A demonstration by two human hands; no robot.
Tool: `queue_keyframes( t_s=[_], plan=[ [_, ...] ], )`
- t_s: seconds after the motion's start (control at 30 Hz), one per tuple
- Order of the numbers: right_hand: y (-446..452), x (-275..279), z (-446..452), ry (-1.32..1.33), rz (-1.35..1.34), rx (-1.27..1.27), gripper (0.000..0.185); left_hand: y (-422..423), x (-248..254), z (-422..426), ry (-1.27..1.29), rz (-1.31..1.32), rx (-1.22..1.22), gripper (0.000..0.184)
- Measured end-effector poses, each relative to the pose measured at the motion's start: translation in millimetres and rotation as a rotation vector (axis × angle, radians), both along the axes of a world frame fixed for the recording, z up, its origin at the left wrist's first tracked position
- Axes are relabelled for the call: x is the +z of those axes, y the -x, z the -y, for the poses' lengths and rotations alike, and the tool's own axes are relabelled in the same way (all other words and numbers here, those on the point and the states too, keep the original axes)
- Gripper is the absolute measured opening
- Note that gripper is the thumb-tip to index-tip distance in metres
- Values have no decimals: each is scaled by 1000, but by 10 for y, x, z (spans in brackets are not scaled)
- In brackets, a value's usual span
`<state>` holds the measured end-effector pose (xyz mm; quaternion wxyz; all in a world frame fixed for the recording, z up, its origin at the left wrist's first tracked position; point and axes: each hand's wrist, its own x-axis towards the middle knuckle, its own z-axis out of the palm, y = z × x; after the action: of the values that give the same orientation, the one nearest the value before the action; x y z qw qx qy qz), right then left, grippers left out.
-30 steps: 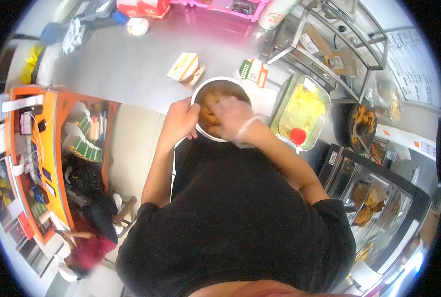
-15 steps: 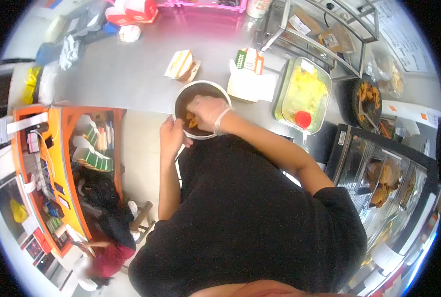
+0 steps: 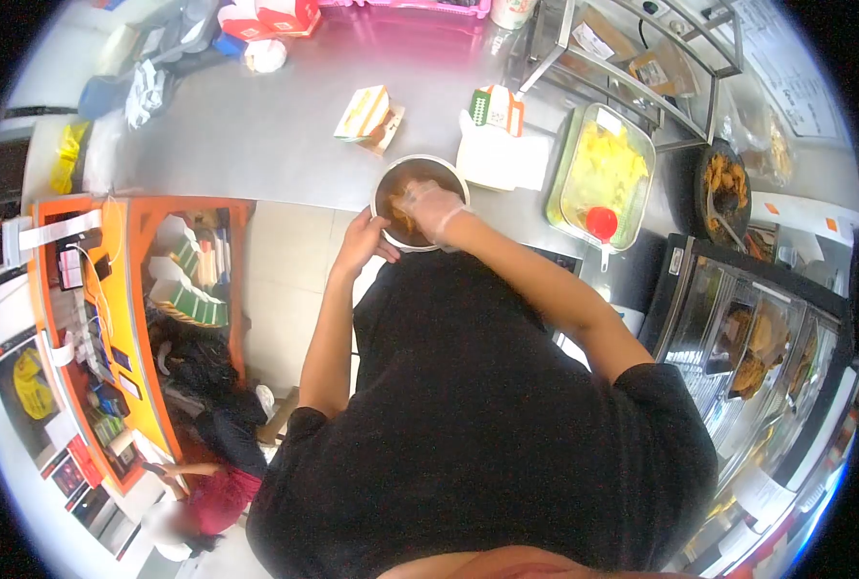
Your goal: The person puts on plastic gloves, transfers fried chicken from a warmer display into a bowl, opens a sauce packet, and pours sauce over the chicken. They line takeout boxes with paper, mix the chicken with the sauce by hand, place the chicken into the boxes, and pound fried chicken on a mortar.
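Observation:
A round metal bowl [image 3: 460, 183] sits at the counter's near edge, with orange-brown food pieces [image 3: 402, 218] inside. My left hand [image 3: 363, 241] grips the bowl's left rim. Inside the bowl is my right hand [image 3: 435, 208], in a clear plastic glove, its fingers closed in the food; what they pinch is partly hidden. Behind the bowl stands a striped carton [image 3: 369, 118] with food in it. A green and orange carton [image 3: 495, 110] stands by a white open box [image 3: 492, 159]. To the right, a glass tray [image 3: 553, 198] holds yellow shredded food and a red cup [image 3: 601, 223].
At right are a metal rack [image 3: 569, 48], a black pan [image 3: 748, 207] of food and a glass display case [image 3: 690, 299]. Red boxes [image 3: 270, 19] and a pink basket [image 3: 420, 8] are at the back. Another person [image 3: 225, 500] is at lower left, near an orange shelf [image 3: 140, 338].
The bowl first shifted left in view, then back right a little, with both hands staying at it. My gloved hand has moved within the food. The whole view has shifted too.

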<state>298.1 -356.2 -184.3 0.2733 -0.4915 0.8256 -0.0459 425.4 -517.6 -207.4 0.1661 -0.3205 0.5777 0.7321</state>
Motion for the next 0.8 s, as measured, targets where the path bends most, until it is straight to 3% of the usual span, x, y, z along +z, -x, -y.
queue_keyframes(
  t_s=[0.27, 0.3, 0.37, 0.47, 0.53, 0.57, 0.63, 0.73, 0.8],
  plan=[
    [-77, -90, -447, 190, 18, -281, 32, 211, 57, -95, -88, 35, -285, 69],
    [-51, -229, -517, 167, 19, -238, 55, 243, 36, -103, -69, 48, -355, 71],
    [-53, -186, -584, 83, 44, -279, 53, 318, 148, -175, -42, 78, -445, 73],
    [-93, -228, -685, 68, 50, -340, 43, 574, 360, -128, 325, 90, -632, 76],
    [-129, -281, -776, 132, 47, -361, 38, 802, 411, -242, 879, -58, -470, 80],
    [-148, -365, -794, 171, 38, -362, 36, 1005, 934, -480, 884, -57, -367, 80],
    [-117, -549, -763, 251, 7, -355, 34, 1343, 959, -730, 1076, -296, -469, 86],
    [-78, -313, -731, 104, 29, -376, 33, 1840, 739, -910, 958, -33, -651, 98],
    [-45, -460, -729, 162, -35, -389, 26, 2022, 489, -942, 988, 64, -537, 108]
  ],
)
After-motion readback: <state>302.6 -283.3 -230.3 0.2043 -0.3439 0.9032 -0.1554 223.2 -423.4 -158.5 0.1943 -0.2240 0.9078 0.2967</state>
